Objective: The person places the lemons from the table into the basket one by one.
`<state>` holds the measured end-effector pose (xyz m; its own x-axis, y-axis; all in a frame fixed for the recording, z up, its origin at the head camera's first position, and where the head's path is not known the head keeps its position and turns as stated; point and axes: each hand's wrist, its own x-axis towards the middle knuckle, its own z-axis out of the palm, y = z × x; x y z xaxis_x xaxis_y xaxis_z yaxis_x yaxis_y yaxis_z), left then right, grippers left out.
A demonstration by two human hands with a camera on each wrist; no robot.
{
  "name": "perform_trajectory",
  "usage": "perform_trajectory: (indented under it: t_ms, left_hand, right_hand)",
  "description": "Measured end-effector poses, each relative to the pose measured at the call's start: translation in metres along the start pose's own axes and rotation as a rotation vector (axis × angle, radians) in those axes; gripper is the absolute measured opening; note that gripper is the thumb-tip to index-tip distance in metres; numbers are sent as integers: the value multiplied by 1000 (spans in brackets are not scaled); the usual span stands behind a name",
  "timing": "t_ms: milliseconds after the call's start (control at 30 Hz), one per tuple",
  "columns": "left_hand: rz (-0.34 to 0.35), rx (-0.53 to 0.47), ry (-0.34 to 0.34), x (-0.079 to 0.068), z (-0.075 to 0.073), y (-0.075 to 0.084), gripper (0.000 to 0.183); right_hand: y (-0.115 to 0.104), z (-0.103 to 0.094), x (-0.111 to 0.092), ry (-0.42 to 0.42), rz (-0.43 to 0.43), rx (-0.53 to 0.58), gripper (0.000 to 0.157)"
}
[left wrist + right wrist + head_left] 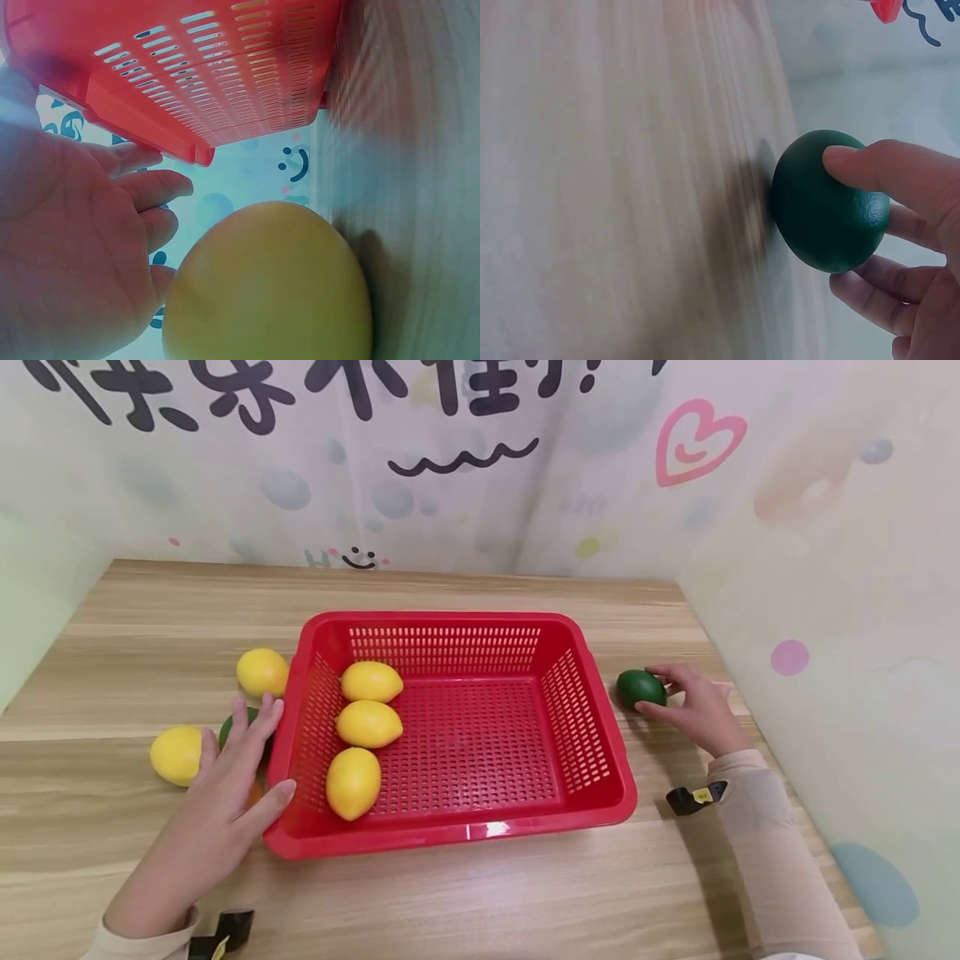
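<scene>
A red plastic basket stands mid-table with three lemons, a back one, a middle one and a front one, along its left side. My left hand is at the basket's left rim, fingers extended and holding nothing. Partly hidden behind that hand are a dark green fruit and something orange. Right of the basket, my right hand pinches a smooth, dark green oval fruit between thumb and fingers; the right wrist view shows the same fruit close to the tabletop.
Left of the basket lie a yellow fruit near the rim and another yellow fruit beside my left hand. One large yellow fruit fills the lower left wrist view. A printed backdrop borders the wooden table behind and at right.
</scene>
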<state>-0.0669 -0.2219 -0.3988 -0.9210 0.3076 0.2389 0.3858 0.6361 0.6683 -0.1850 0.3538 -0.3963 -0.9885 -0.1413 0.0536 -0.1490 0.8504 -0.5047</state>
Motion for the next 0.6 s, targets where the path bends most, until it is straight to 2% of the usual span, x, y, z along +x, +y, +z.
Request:
perform_trajectory:
  t_ms: [300,600]
  left_hand:
    - [-10,5,1,0,0,0,85]
    - [-22,4,-2,0,-1,2,84]
  right_hand:
    - [-1,2,-1,-4,105,23,62]
    - [1,5,-1,21,139,37,63]
